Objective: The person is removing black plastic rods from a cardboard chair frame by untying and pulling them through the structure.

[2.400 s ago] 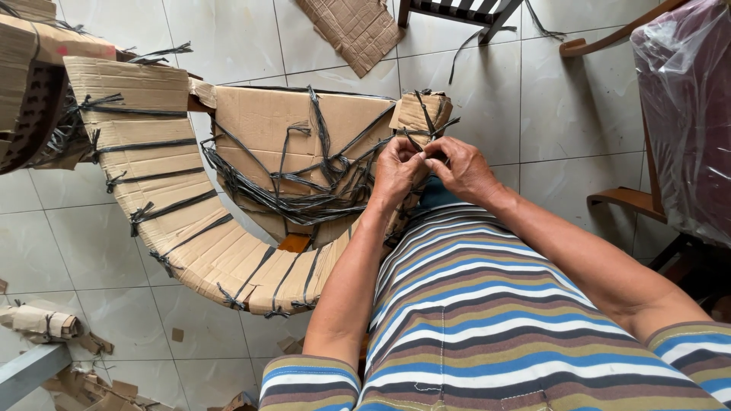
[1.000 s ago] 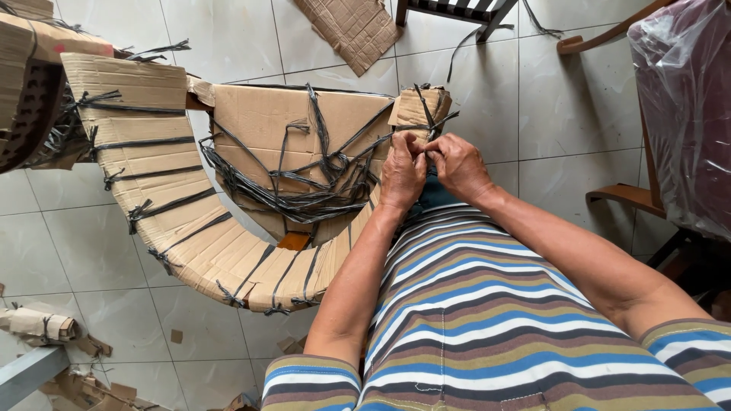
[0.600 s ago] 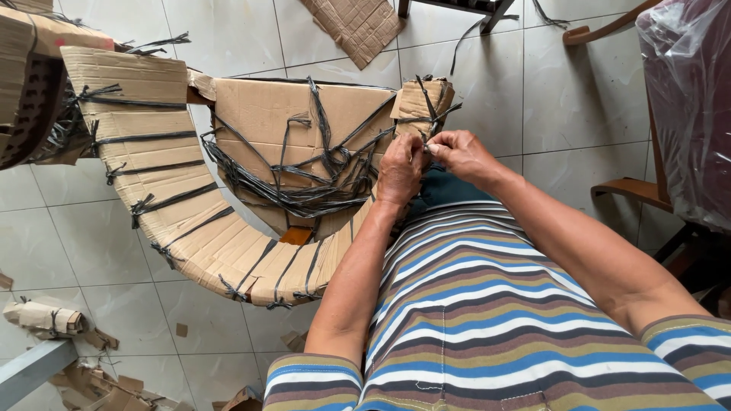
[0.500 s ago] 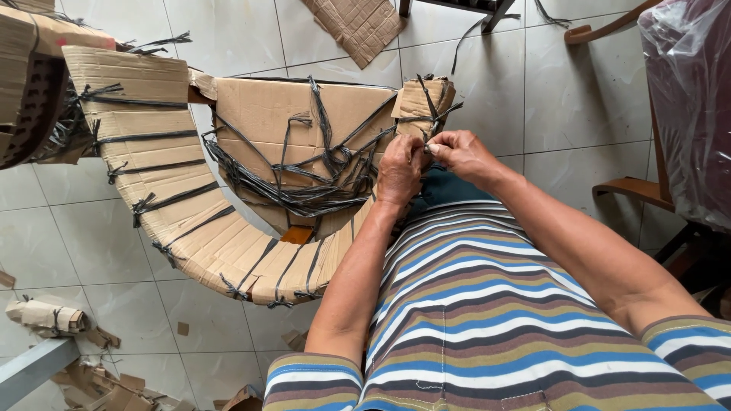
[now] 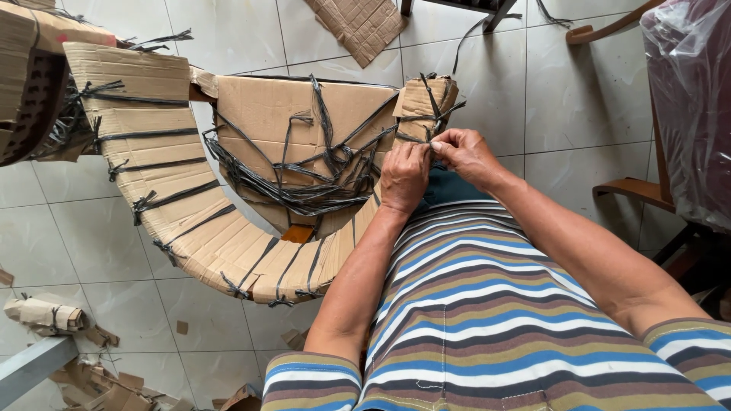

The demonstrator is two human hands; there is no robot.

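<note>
**Cardboard-wrapped chair, black twine, both hands at the knot**

1. Floor (image 5: pixel 579 114): pale square tiles, spread under everything in view.

2. Chair (image 5: pixel 297 129): the biggest item, standing on the tiles straight in front of my lap. It is wrapped in brown cardboard. A curved cardboard band sweeps from upper left, down and round to the post at upper right; a flat cardboard panel sits inside the curve.

3. My shirt (image 5: pixel 487 320): striped in blue, brown, white and olive, filling the lower right.

4. Second chair (image 5: pixel 685 106): at the right edge, dark, under clear plastic film, one wooden arm showing. Well apart from my hands.

5. Flat cardboard sheet (image 5: pixel 358 23): lying on the tiles beyond the wrapped chair, near the top edge.

6. Cardboard scraps (image 5: pixel 46 313): one rolled piece tied with twine and several torn bits, lower left on the floor.

7. Twine (image 5: pixel 320 164): black plastic strands, crossing the panel in a tangle and banding the curved piece at intervals. Several strands run up to the wrapped post (image 5: pixel 426 103) at the right end.

8. My left hand (image 5: pixel 405 176): fingers curled closed, pinching a twine strand just below the post.

9. My right hand (image 5: pixel 466 154): thumb and fingertips closed tight on the same strand, touching my left hand at the pinch. The strand itself is mostly hidden between my fingers.
</note>
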